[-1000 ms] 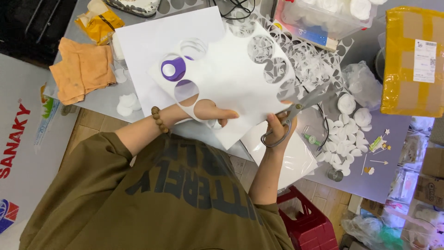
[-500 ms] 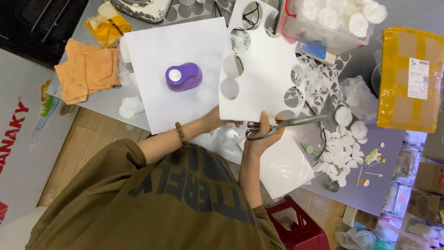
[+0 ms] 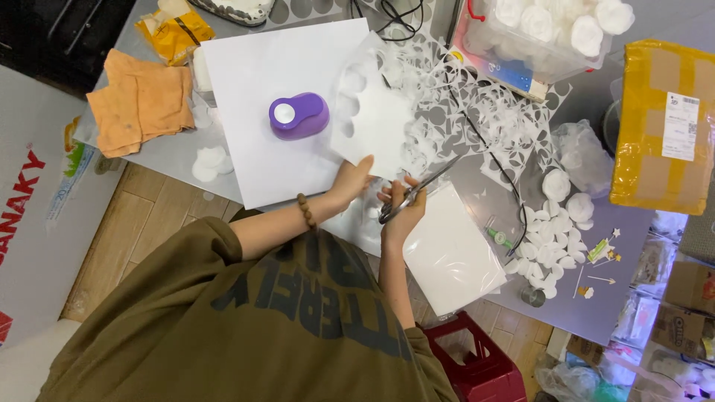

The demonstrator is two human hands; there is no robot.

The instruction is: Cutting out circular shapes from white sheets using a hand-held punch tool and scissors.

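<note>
At right edge, yellow-taped parcel (image 3: 663, 123) bearing a white rectangular label; at top, clear plastic tub (image 3: 540, 37) of white rounds; at far left, white panel (image 3: 33, 223) with red lettering, leaning beside grey table (image 3: 588, 298). Purple paper punch (image 3: 298, 115) upright on large white sheet (image 3: 261, 97), near orange cloth (image 3: 141, 100). Left hand (image 3: 350, 181) pinching lower edge of punched white paper (image 3: 376, 119), wrist with bead bracelet. Right hand (image 3: 402, 208) closed through handles of scissors (image 3: 417, 190), blades pointing up-right, just beside paper's edge.
</note>
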